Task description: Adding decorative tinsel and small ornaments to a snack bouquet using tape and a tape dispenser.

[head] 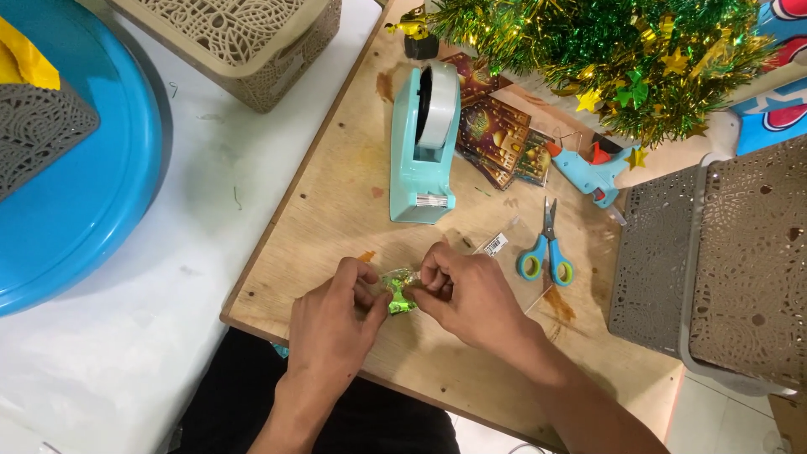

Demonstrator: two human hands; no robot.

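A small green foil-wrapped piece [398, 294] is pinched between the fingertips of the left hand [336, 324] and the right hand [466, 294], just above the wooden board [336, 202] near its front edge. The wrapping appears partly formed; the ends look unfinished. A clear plastic sleeve [513, 252] lies beside the right hand, contents unclear. The beige lattice basket [244, 42] beyond the far-left corner shows no contents. Blue-handled scissors [546, 252] and a tape dispenser [424, 143] rest unused.
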